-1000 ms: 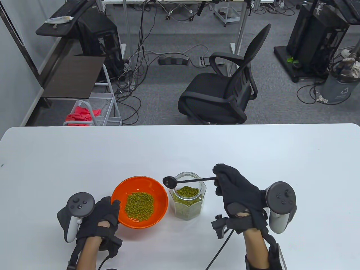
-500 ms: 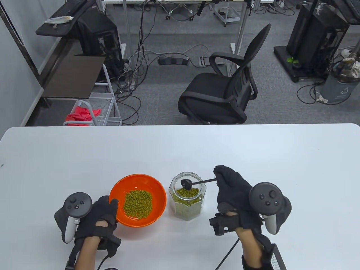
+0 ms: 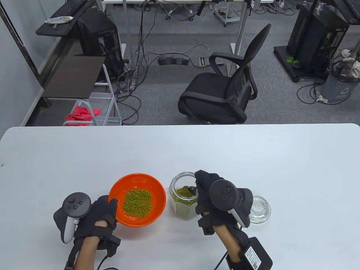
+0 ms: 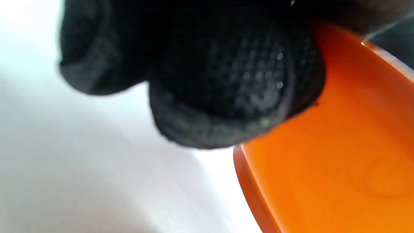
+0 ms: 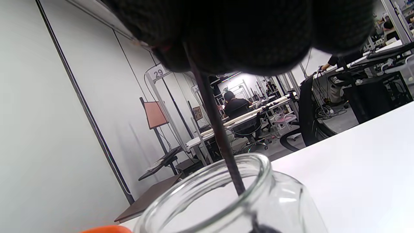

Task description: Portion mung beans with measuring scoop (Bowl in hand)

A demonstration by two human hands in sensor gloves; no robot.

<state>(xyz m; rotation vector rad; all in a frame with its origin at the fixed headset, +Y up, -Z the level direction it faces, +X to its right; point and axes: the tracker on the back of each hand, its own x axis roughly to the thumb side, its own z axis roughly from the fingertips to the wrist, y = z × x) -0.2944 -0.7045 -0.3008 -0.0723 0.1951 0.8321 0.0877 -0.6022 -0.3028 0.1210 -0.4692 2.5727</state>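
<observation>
An orange bowl (image 3: 157, 194) with a heap of mung beans (image 3: 138, 203) sits at the table's front. My left hand (image 3: 98, 215) grips its left rim, thumb on the rim; the left wrist view shows gloved fingers (image 4: 226, 84) against the bowl's outer wall (image 4: 339, 155). A glass jar (image 3: 180, 206) of mung beans stands right of the bowl. My right hand (image 3: 209, 194) holds a black measuring scoop (image 3: 192, 189) above the jar's mouth, scoop head down in the beans. In the right wrist view the handle (image 5: 216, 129) runs from my fingers into the jar (image 5: 207, 191).
A round glass lid (image 3: 260, 209) lies on the white table (image 3: 253, 157) just right of my right hand. An office chair (image 3: 225, 92) stands beyond the table's far edge.
My right hand swung left and tipped over the jar, turning the scoop from level to steeply down into the beans. The glass lid came into view. The left hand and bowl barely moved.
</observation>
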